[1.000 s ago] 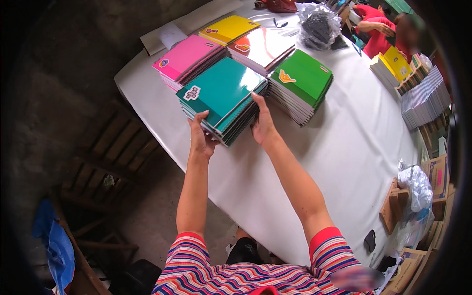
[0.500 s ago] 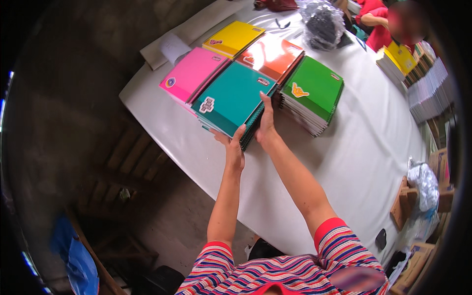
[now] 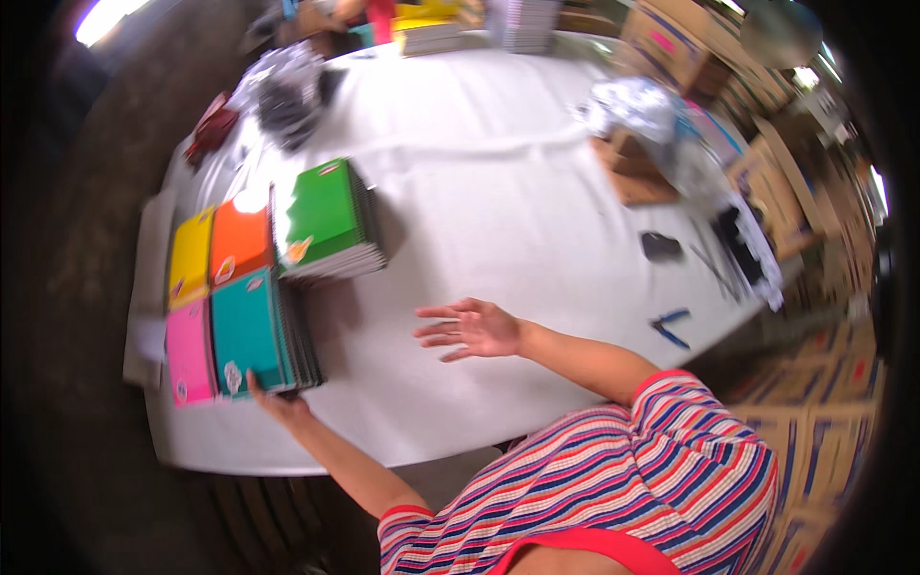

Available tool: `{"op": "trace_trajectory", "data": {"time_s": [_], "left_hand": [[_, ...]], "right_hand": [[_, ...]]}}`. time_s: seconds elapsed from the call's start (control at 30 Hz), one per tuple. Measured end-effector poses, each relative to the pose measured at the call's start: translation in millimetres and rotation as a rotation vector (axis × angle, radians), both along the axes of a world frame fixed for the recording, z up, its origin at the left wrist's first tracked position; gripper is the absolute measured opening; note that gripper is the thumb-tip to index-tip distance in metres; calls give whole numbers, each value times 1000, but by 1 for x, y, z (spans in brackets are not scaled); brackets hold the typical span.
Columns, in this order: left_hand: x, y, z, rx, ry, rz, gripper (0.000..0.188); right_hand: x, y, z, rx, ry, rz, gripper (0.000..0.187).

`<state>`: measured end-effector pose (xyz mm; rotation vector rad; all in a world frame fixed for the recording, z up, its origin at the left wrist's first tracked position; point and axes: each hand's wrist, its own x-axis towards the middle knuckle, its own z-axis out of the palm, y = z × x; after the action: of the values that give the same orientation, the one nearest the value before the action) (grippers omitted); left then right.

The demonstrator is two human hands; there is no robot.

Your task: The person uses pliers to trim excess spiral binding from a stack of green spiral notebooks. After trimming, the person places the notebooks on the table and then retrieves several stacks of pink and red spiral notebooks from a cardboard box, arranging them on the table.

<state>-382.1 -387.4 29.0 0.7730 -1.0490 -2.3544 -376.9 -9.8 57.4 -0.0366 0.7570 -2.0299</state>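
My left hand (image 3: pixel 286 404) is at the near edge of the stack of teal spiral notebooks (image 3: pixel 245 326), its thumb on the top cover and its other fingers mostly hidden against the side. Open and empty, my right hand (image 3: pixel 479 329) hovers over the white-covered table, right of the stacks, fingers spread. Pink notebooks (image 3: pixel 189 350) lie against the left of the teal ones. Beyond them sit yellow notebooks (image 3: pixel 191 254) and orange notebooks (image 3: pixel 240 235). A taller-looking stack of green spiral notebooks (image 3: pixel 316 213) stands at the far right of this group, slightly turned.
Pliers with blue handles (image 3: pixel 671 328), a small black object (image 3: pixel 660 246) and a brown wooden piece (image 3: pixel 634 177) lie at the table's right side. A plastic-wrapped dark bundle (image 3: pixel 285 101) sits at the far left. Cardboard boxes (image 3: pixel 815 412) are piled at the right.
My right hand has let go of the teal stack and moved away to the right, opening. My left hand stays at the stack. The view has swung right.
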Motion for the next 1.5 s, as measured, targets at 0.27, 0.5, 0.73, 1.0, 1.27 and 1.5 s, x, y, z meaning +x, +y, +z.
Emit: {"op": "trace_trajectory", "data": {"time_s": [0.27,0.5,0.73,1.0,1.27,1.5], "left_hand": [[9,30,46,-79,55,723,96],[-16,273,94,-875,548,234,72],[-2,373,130,-1065,803,-161,60],[31,431,150,-1194,941,-303,46],[71,562,166,-1115,944,-606,37],[112,755,152,-875,877,-1000,31]], "right_hand": [[148,179,4,923,147,-571,52],[220,228,-88,2106,716,-1008,14],[227,226,-73,2222,792,-983,13],[229,234,-61,2180,937,-916,11],[246,324,-20,1105,858,-789,14],[294,502,76,947,921,-1293,7]]}}
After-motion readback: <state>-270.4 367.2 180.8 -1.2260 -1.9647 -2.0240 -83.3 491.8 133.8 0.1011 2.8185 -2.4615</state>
